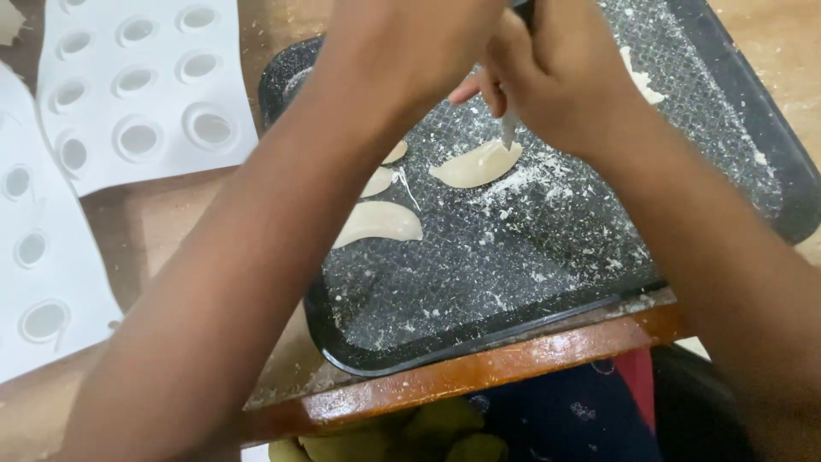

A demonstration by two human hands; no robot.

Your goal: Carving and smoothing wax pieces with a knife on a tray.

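Head view looks down on a dark, flour-dusted tray (547, 282) set on a wooden counter (479, 372), where a person's two hands meet over pale dough. Right hand (556, 73) is closed around a thin tool (509, 128), its tip touching the upper edge of a half-moon dough piece (476, 164) near the tray's middle. Left hand (410, 51) is seen from the back, beside the right; its grip cannot be told. Left forearm crosses three more dough pieces, the largest (379, 222) lying just left of the worked one. Another piece (641, 81) shows at the tray's far side, behind the right wrist. White sheets with round cut-outs (137, 85) lie on the counter, left of the tray
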